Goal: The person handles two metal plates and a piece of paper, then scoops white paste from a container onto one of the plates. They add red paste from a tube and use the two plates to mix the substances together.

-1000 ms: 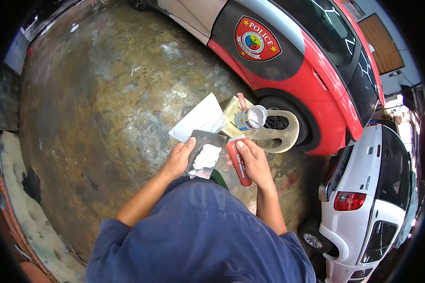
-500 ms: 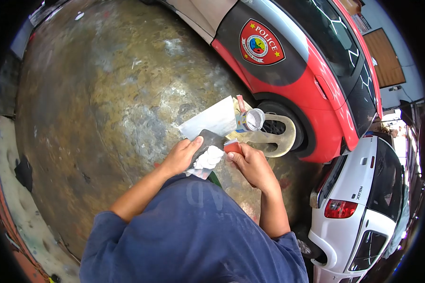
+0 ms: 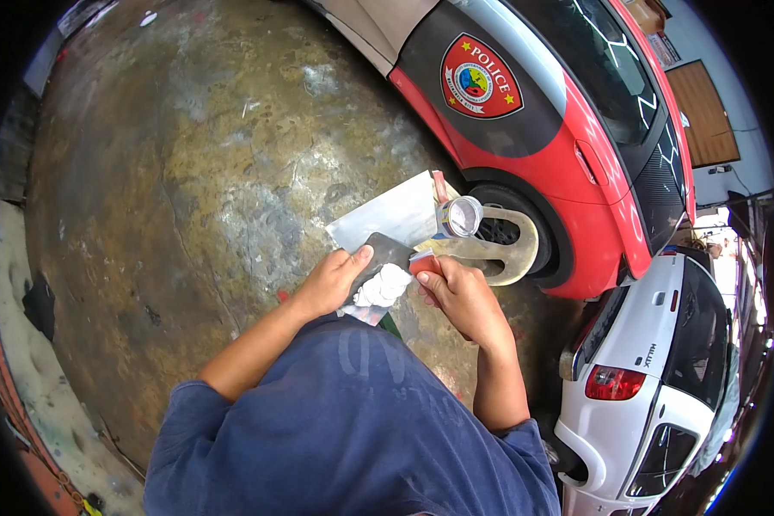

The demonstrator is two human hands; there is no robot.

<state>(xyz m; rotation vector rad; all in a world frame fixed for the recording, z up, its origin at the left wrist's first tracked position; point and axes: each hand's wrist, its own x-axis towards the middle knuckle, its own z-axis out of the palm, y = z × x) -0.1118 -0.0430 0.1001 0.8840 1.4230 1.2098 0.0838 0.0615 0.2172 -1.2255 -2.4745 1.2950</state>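
Two bare hands are seen at work in front of a blue shirt (image 3: 344,413). By the left hand (image 3: 328,282) a dark plate (image 3: 389,248) is pinched at its left edge, thumb on top. Between the thumb and curled fingers of the right hand (image 3: 471,297) a red tube (image 3: 427,265) is gripped, its flat end at the plate's far right corner; whether the two are touching cannot be told. White paste (image 3: 385,286) is carried in a heap toward the plate's near edge. Beyond the plate's far edge a white sheet (image 3: 387,211) is seen, and beside the sheet's right edge an open tin (image 3: 463,217) is placed near a pale stand with a long slot (image 3: 525,258). Farther out, a red car (image 3: 550,185) is parked.

For this handling to go well, the plate is best held level and firm, so that the heap is not tipped over the near edge. The tube is best pressed lightly and steadily, with its mouth, now hidden, kept in check, and the thumbs are best kept out of the paste.

Compared with the frame from a second ago, the tube is no longer shown lengthwise with its lettering in view; it is tilted, foreshortened and mostly covered by the fingers. The sheet's right edge is now seen closer to the tin, while the plate is held in the same pinch
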